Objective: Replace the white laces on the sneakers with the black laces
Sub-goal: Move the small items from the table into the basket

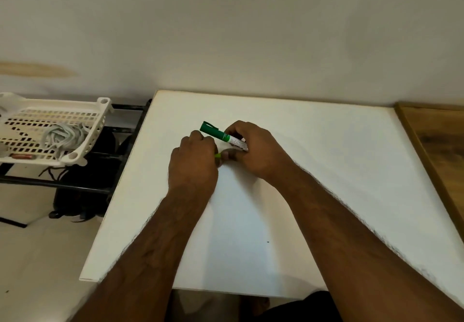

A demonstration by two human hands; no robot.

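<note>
A: Head view: both hands meet over the white worktop (326, 171). The right hand (253, 151) grips a green marker (221, 134); the left hand (194, 161) is curled round something small and green I cannot make out

B: And the laces?

A: White laces (64, 136) lie loose in the basket (82, 131), well apart. Likely light, limp and tangly; best pinched at a stiff tip

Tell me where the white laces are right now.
In the head view, the white laces lie bundled in the white slotted basket at far left, beside the white table.
</note>
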